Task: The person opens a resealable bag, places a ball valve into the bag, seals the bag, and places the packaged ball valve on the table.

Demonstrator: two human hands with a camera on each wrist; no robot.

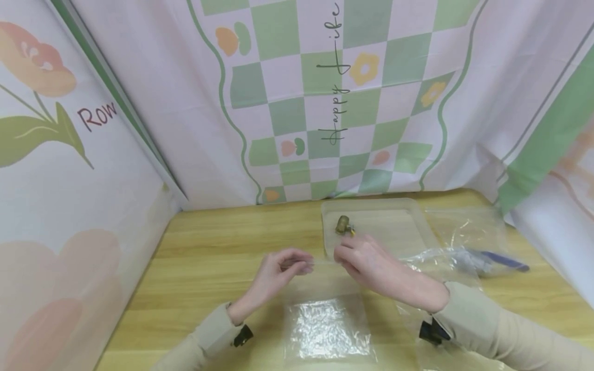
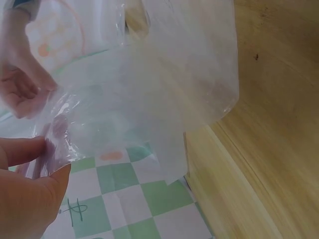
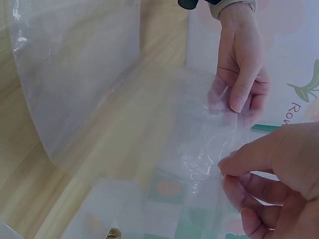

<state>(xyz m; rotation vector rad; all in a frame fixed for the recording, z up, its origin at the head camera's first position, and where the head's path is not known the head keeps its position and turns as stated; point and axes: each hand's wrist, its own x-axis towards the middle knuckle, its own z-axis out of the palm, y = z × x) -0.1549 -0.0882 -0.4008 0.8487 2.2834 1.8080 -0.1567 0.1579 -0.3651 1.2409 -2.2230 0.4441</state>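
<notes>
A clear plastic bag [image 1: 329, 327] hangs between both hands, low in front of the person. At its upper left edge the left hand [image 1: 283, 268] pinches the film between thumb and fingers, which the left wrist view also shows around the bag [image 2: 104, 109]. Opposite, the right hand [image 1: 371, 263] pinches the same edge with thumb and forefinger; in the right wrist view the right hand [image 3: 274, 174] sits close to the left hand [image 3: 244, 64]. Nothing is visible inside the bag. Glare hides part of its film.
Behind the right hand a shallow translucent tray [image 1: 385, 203] holds a small brass-coloured cylindrical piece [image 1: 343, 224] and a tiny part with yellow on it. To the right lie more clear bags [image 1: 468, 226] and a long blue object [image 1: 506, 260]. Printed curtains [image 1: 325, 103] enclose the wooden table [image 1: 209, 247].
</notes>
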